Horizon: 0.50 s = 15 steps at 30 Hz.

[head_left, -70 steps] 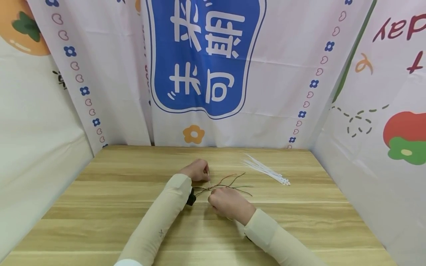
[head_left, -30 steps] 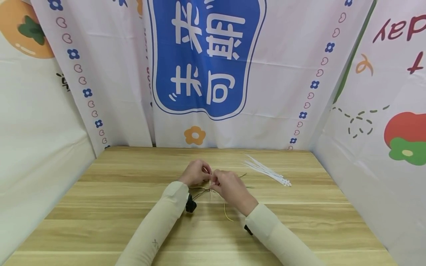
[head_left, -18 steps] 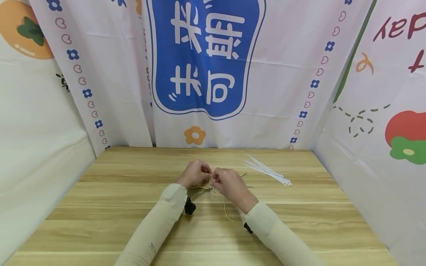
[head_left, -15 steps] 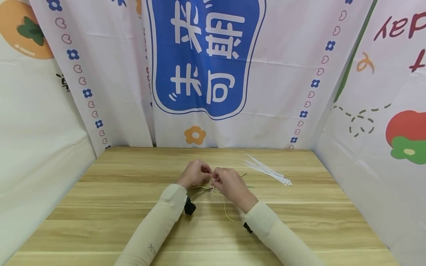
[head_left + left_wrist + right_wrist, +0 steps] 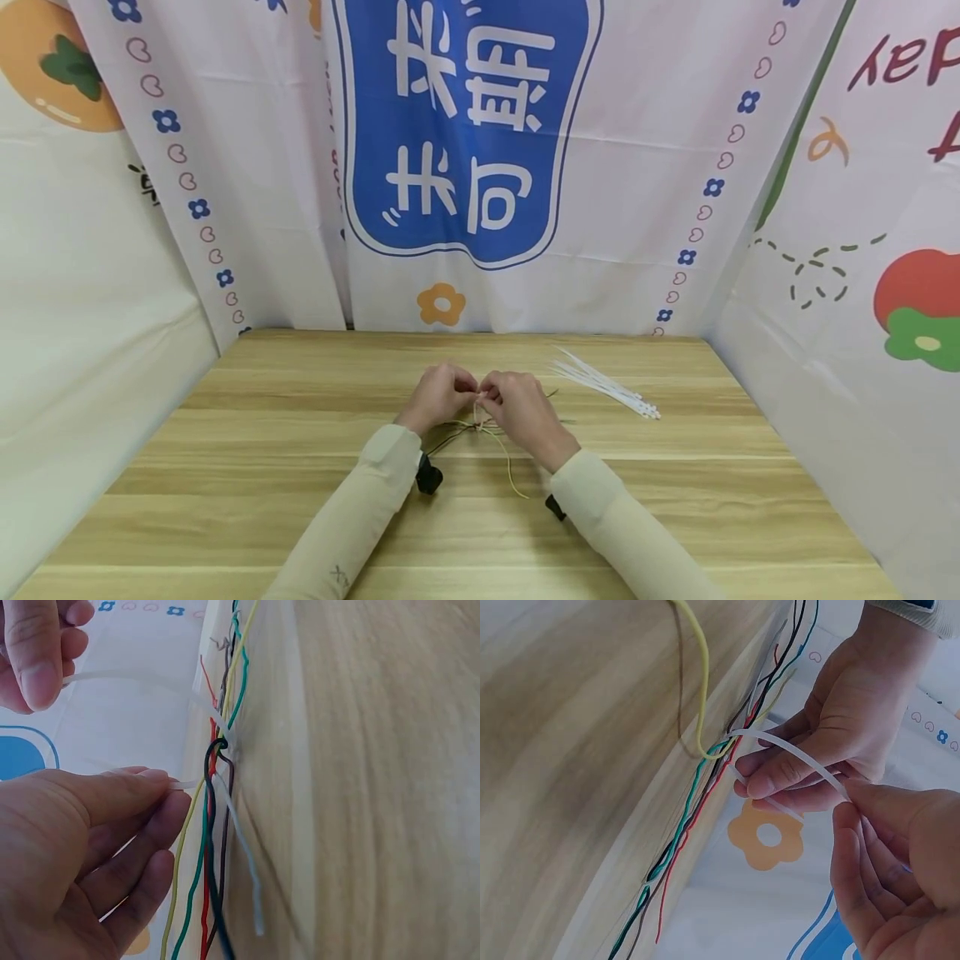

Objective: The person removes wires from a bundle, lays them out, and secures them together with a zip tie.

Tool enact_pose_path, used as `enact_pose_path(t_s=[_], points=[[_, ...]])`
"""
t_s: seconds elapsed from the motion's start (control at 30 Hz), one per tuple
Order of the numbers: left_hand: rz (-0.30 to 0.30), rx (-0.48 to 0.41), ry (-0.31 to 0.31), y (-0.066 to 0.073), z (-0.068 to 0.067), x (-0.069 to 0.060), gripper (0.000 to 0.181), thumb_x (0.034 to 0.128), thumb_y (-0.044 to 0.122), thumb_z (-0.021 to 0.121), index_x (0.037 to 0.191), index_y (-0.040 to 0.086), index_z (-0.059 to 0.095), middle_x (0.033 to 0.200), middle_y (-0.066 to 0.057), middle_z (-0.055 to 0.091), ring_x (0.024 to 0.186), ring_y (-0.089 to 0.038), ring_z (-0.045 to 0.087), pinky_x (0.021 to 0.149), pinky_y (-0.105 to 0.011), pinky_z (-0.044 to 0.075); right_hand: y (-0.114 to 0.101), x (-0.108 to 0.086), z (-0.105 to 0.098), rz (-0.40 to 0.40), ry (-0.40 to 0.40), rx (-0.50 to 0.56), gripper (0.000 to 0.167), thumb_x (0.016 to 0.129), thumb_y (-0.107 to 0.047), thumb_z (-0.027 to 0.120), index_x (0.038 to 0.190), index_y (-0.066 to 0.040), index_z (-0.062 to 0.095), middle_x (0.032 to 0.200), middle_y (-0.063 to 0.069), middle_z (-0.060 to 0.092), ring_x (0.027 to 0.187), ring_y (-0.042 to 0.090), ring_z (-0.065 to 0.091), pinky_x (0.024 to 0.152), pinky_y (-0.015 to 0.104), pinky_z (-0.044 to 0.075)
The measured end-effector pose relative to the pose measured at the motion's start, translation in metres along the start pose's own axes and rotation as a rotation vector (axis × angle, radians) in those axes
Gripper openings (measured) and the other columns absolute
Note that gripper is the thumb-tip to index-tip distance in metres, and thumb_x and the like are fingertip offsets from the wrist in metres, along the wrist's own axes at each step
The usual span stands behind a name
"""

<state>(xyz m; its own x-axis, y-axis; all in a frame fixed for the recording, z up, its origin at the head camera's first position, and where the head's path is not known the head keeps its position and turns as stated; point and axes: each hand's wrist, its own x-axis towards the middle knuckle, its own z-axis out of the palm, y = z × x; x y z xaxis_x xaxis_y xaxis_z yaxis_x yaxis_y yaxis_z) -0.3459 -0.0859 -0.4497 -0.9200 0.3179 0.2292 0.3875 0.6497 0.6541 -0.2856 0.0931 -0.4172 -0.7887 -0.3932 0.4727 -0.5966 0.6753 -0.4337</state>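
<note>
A bundle of thin coloured wires (image 5: 212, 817), yellow, green, red, black and brown, lies on the wooden table. Around it loops a white cable tie (image 5: 795, 752), its two ends drawn away from the wires. My left hand (image 5: 438, 397) pinches one end between thumb and index finger, close to the bundle. The other end is pinched by the thumb and fingers of my right hand (image 5: 522, 417), just to the right. One yellow wire (image 5: 510, 467) curves towards me, apart from the others. In the head view, my hands partly hide the wires.
Several more white cable ties (image 5: 603, 385) lie fanned at the back right of the table (image 5: 337, 375). Printed cloth (image 5: 457, 125) hangs behind the table and along both sides. A small black device (image 5: 428, 477) is at the left wrist.
My right hand has risen from low over the wires to beside my left hand, bringing the yellow wire into view. Over the last half second, both hands shift slightly and their fingertips draw closer.
</note>
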Motion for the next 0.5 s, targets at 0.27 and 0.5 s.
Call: enact_pose_path(t_s=[0.27,0.5], points=[[0.06,0.036,0.026,0.0009,0.0016,-0.0023,0.01,0.092,0.007,0.082,0.084,0.013,0.083,0.084,0.0,0.081,0.077,-0.008,0.072,0.074,-0.026,0.06,0.0025,0.0035,-0.0004,0.046,-0.005,0.005,0.012,0.093,-0.005,0.08,0.103,0.001,0.078,0.094,0.013,0.08,0.082,0.019,0.078,0.07,0.021,0.061],[0.104,0.047,0.034,0.0036,0.0025,-0.0049,0.012,0.0928,0.006,0.08,0.082,0.01,0.082,0.081,-0.002,0.08,0.072,-0.008,0.07,0.069,-0.025,0.058,0.0054,0.0054,0.0009,0.045,0.014,-0.013,0.013,0.092,-0.007,0.081,0.101,0.002,0.078,0.093,0.013,0.081,0.08,0.018,0.078,0.068,0.02,0.061]])
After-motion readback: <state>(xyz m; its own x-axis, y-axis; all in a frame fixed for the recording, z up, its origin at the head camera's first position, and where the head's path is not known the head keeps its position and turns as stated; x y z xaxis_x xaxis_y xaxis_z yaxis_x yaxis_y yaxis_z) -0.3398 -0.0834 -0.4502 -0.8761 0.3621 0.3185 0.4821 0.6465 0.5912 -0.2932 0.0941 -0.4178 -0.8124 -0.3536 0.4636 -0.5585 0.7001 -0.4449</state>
